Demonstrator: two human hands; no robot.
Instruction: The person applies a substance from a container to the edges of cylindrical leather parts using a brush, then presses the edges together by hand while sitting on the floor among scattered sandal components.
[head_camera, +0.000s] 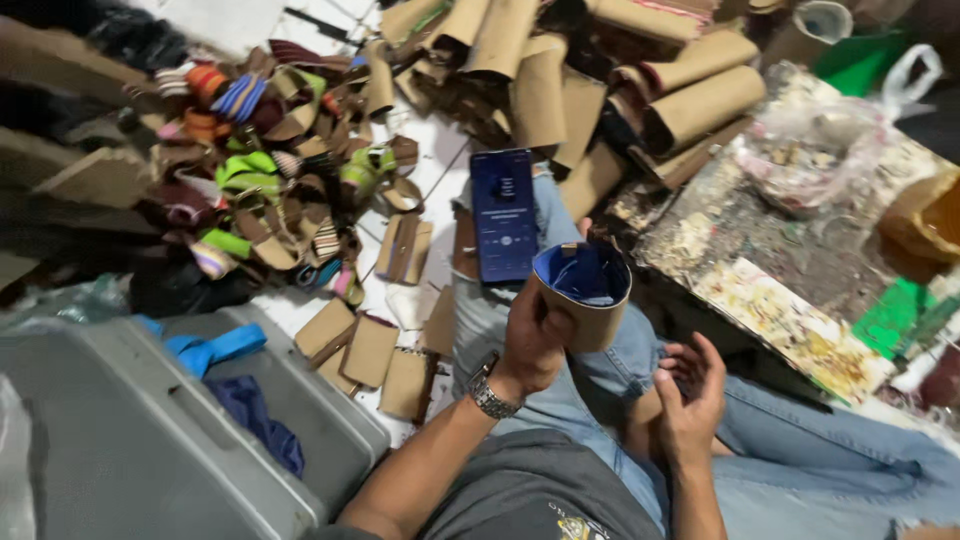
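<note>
My left hand grips a short brown cardboard cylinder lined inside with blue fabric, its open end turned up, over my lap. A metal watch is on that wrist. My right hand hovers just right of it, palm up, fingers loosely curled, holding nothing. A phone with a lit blue screen rests on my left knee, just beyond the cylinder. I sit on the floor in blue jeans.
A heap of fabric-covered cardboard pieces lies left on the white tile floor. Rolled cardboard tubes pile up ahead. A glue-stained board with a plastic bag is right. A grey plastic bin with blue cloth sits near left.
</note>
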